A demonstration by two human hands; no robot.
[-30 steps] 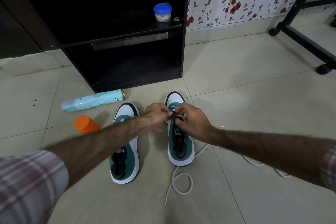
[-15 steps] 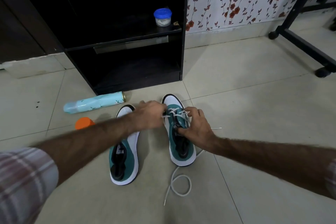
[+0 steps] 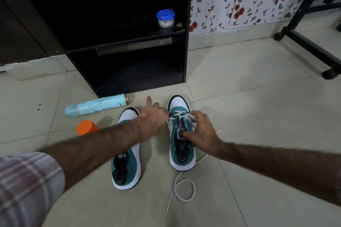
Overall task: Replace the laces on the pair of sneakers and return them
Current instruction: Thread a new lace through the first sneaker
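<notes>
Teal suede and white leather make up both sneakers, which stand side by side on the pale tiled floor (image 3: 258, 116), toes pointing away from the person toward the black open cabinet (image 3: 129, 42). The right-hand teal-and-white sneaker (image 3: 181, 145) carries a white cord lace (image 3: 181, 115) crossed through only its front eyelets; one loose tail curls in a loop on the floor behind the heel. The left-hand teal-and-white sneaker (image 3: 127, 160) shows no lace at all. The right hand (image 3: 200, 131) sits on the laced shoe, thumb pressing the tongue label, fingers curled over the outer side by the lace. The left hand (image 3: 154, 116) hovers just beside the shoe's inner edge, fingers spread and holding nothing. I'd judge the next eyelets lie straight back along the shoe, nearest the right hand.
</notes>
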